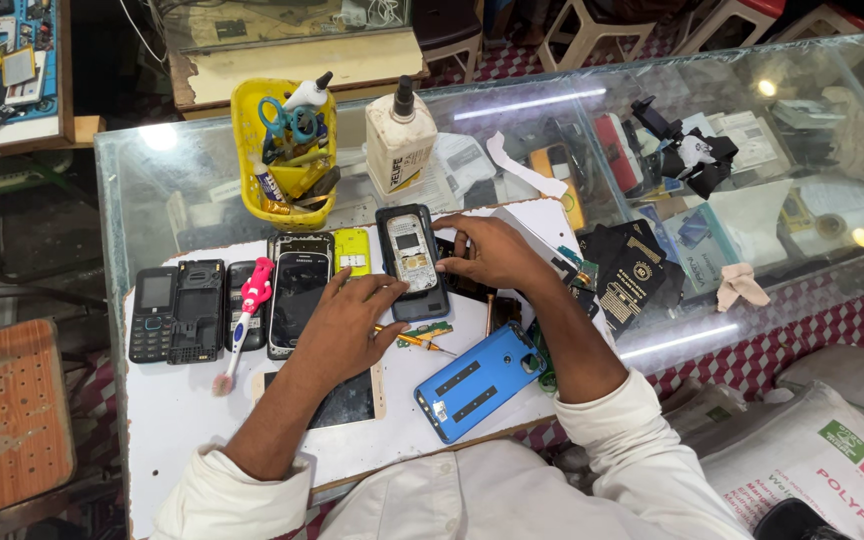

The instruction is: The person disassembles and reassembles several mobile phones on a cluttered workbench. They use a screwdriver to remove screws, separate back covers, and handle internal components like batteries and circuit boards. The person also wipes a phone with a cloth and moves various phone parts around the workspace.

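Nearest, both hands, left hand (344,325) and right hand (492,250), have fingers clamped on the opened phone (412,258).

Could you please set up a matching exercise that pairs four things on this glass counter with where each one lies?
Things:
1. Yellow plastic tool basket
2. Pink-handled toothbrush
3. Blue rectangular phone back cover
4. Small opened grey phone

Places:
A. Between both hands, left hand and right hand touching it
B. Near edge of the white board, by the right forearm
C. Far side, beside the white bottle
D. Lying across the dark phones at the left

Pairs: 1-C, 2-D, 3-B, 4-A
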